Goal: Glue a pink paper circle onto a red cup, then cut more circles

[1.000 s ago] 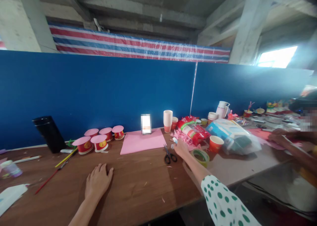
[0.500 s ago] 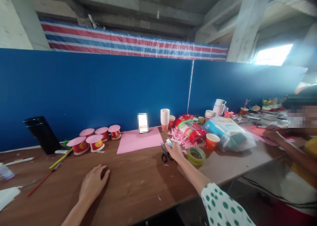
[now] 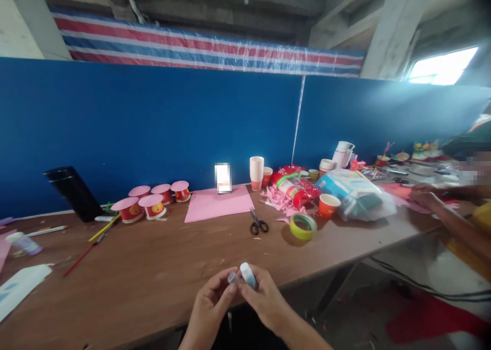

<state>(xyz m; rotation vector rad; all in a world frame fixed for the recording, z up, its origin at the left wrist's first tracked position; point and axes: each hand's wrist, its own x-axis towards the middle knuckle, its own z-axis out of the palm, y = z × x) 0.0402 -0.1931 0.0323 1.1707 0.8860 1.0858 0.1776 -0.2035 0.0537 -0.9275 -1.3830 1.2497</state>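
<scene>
Both hands are close together at the table's front edge. My right hand (image 3: 264, 294) is closed around a small white-and-blue glue stick (image 3: 247, 274), its white end tilted up. My left hand (image 3: 215, 296) pinches a small clear cap (image 3: 232, 278) between thumb and fingers, right beside the glue stick. Whether cap and stick touch, I cannot tell. Black-handled scissors (image 3: 259, 223) lie beyond the hands, near a roll of yellow-green tape (image 3: 303, 227). Behind these is a sheet of pink paper (image 3: 218, 208).
At the left stand several red paper cups topped with pink discs (image 3: 152, 206), beside a tilted black flask (image 3: 72, 194). Farther right are pink paper scraps (image 3: 282, 201), a red packet (image 3: 295, 185), an orange cup (image 3: 329, 206) and a plastic bag (image 3: 356, 199). Another person's arm (image 3: 448, 219) is at far right.
My right hand has come back from beside the scissors, bringing the glue stick to the front edge. The left hand has moved right to join it and now pinches the clear cap.
</scene>
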